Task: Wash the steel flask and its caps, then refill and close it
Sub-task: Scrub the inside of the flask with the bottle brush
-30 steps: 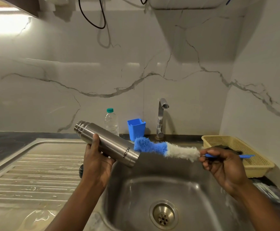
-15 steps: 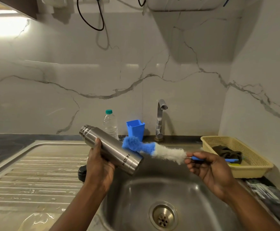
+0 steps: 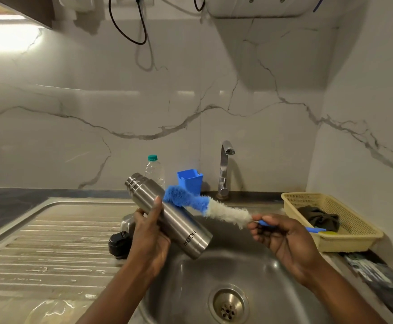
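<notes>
- The washing step is in hand, on the outer wall of the flask. The left hand (image 3: 148, 237) grips the steel flask (image 3: 167, 213) around its middle and holds it tilted above the sink (image 3: 249, 265), neck up and to the left, base down and to the right.
- The right hand (image 3: 282, 235) is closed around the thin blue handle of the bottle brush (image 3: 205, 205). The blue tip of the brush lies against the far side of the flask, near the thumb.
- In my judgement, the next move calls for turning the neck toward the brush, so the bristles can enter the inside, and later for water from the tap (image 3: 224, 169), which is not running.
- The black cap (image 3: 120, 244) lies on the draining board (image 3: 50, 242) at the edge of the sink, just beside the left wrist.
- Hidden: the mouth of the flask points away, so the inside cannot be seen. The tip of the brush is partly covered by the flask.
- A shiny piece behind the left hand is perhaps the steel cap, but I cannot tell.
</notes>
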Motion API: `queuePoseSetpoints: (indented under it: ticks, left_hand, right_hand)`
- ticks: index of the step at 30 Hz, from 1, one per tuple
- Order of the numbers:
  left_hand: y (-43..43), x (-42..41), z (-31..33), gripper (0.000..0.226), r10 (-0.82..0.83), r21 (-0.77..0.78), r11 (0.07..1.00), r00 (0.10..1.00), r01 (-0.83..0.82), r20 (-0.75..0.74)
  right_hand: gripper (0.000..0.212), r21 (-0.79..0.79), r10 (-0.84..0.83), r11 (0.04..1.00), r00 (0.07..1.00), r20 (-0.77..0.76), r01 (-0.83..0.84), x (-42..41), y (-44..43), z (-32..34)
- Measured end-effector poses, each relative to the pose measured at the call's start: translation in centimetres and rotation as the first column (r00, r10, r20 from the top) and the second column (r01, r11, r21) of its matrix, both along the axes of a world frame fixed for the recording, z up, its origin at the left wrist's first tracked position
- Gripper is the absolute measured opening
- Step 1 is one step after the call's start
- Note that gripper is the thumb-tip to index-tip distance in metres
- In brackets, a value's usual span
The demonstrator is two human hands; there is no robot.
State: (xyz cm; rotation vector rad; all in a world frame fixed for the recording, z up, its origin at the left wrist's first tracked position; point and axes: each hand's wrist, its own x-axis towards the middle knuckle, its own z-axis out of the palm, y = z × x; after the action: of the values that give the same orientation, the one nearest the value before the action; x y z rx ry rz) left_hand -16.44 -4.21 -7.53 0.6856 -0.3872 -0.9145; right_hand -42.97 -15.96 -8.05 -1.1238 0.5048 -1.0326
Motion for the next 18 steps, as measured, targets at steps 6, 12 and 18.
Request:
queuePoseSetpoints:
  ticks: [6,12,18]
  left_hand:
    - [0.1,0.5,0.1,0.051,0.034,0.005,0.999,0.995,-0.035,0.095]
    - [-0.2,-0.5,-0.3,0.047,-0.018,0.023,1.0,0.988,0.015,0.152]
    - [-0.1,-0.2,-0.4,0.05,-0.062,0.048,0.997,0.977,0.053,0.204]
  right_hand:
    - [0.036,0.026,-0.107,0.994,0.993,0.057,0.106,-1.9,-0.7,0.8]
    - [0.03,-0.033,-0.039,0.999,0.999,0.015,0.039,0.3,-0.1,-0.3]
    - [0.031,0.025,-0.121,0.993,0.987,0.109,0.119,-1.4,-0.8,0.6]
